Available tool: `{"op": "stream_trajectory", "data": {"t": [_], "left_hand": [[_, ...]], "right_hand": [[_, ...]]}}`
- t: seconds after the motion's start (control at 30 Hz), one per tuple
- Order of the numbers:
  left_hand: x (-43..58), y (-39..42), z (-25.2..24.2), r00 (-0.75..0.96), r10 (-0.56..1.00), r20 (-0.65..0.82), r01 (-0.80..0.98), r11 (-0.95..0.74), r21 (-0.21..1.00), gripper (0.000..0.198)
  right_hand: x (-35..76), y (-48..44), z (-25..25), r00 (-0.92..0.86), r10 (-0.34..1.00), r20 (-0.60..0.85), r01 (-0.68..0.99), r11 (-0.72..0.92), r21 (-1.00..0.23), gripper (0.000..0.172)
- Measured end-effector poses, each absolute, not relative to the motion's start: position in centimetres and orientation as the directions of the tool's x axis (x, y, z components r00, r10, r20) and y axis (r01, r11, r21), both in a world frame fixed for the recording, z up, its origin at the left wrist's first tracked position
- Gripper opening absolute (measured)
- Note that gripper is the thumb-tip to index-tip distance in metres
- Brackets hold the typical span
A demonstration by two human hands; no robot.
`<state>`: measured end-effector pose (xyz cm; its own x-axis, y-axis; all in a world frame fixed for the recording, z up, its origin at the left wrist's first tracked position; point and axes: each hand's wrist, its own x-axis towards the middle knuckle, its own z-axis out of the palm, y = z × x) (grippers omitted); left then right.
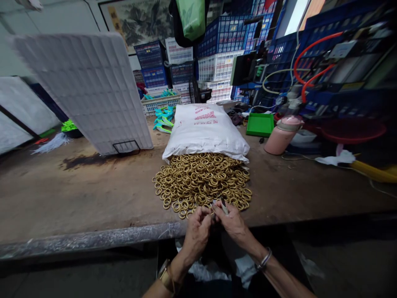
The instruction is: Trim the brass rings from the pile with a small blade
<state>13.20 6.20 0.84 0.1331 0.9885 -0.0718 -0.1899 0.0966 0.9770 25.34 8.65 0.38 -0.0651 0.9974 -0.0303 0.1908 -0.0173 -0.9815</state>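
Observation:
At the table's front edge my left hand point(197, 227) and my right hand point(232, 222) meet, fingertips almost touching. Pinched in my left fingers is a small brass-coloured ring, mostly hidden by them. My right hand grips a small knife-like tool point(224, 207) with a pale body and a dark end pointing up. Just beyond both hands spreads a heap of brass-coloured rings point(201, 178). The heap spills from the mouth of a white woven sack point(206, 130) with red print, lying on its side.
A tall pale ribbed panel point(89, 91) stands on the left of the wooden table point(77, 198). Right of the sack are a green tray point(259, 125), a pink bottle point(283, 136) and a machine with red hoses point(299, 70). Stacked crates point(220, 66) fill the back.

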Motion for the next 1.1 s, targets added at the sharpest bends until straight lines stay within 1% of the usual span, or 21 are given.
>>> {"op": "stream_trajectory", "data": {"t": [0.03, 0.1, 0.23, 0.33, 0.5, 0.7, 0.83, 0.97, 1.1], "left_hand": [[13.2, 6.2, 0.7, 0.147, 0.988, -0.053, -0.183, 0.08, 0.98, 0.011], [13.2, 6.1, 0.7, 0.162, 0.984, -0.068, -0.16, 0.094, 0.983, 0.012], [13.1, 5.9, 1.5, 0.197, 0.957, -0.215, -0.16, 0.247, 0.956, 0.019], [12.9, 5.9, 2.1, 0.215, 0.932, -0.292, -0.184, 0.333, 0.925, 0.025], [12.5, 5.8, 1.7, 0.263, 0.92, -0.292, -0.23, 0.353, 0.907, 0.027], [12.5, 5.7, 1.2, 0.31, 0.913, -0.263, -0.219, 0.338, 0.915, 0.031], [12.6, 5.7, 1.0, 0.305, 0.912, -0.275, -0.238, 0.353, 0.905, 0.034], [12.7, 5.7, 0.8, 0.301, 0.91, -0.287, -0.268, 0.369, 0.89, 0.033], [12.7, 5.7, 1.2, 0.301, 0.901, -0.313, -0.275, 0.397, 0.876, 0.035]], "right_hand": [[25.3, 8.6, 0.3, -0.063, 0.997, -0.037, 0.198, -0.024, -0.98, 0.029], [25.3, 8.5, 0.3, -0.06, 0.997, -0.042, 0.22, -0.028, -0.975, 0.03], [25.3, 8.3, 0.6, -0.052, 0.999, -0.011, 0.295, 0.005, -0.956, 0.028], [25.4, 8.2, 0.8, -0.099, 0.995, 0.005, 0.335, 0.038, -0.942, 0.027], [25.5, 8.5, 0.0, -0.109, 0.994, -0.004, 0.38, 0.038, -0.924, 0.031], [25.6, 8.4, -0.7, -0.113, 0.994, -0.009, 0.373, 0.034, -0.927, 0.031], [25.5, 8.3, -0.4, -0.111, 0.994, -0.006, 0.355, 0.034, -0.934, 0.031], [25.3, 8.3, -0.2, -0.118, 0.991, -0.058, 0.311, -0.019, -0.95, 0.034], [25.5, 8.6, -0.4, -0.091, 0.994, -0.063, 0.324, -0.031, -0.946, 0.036]]}}
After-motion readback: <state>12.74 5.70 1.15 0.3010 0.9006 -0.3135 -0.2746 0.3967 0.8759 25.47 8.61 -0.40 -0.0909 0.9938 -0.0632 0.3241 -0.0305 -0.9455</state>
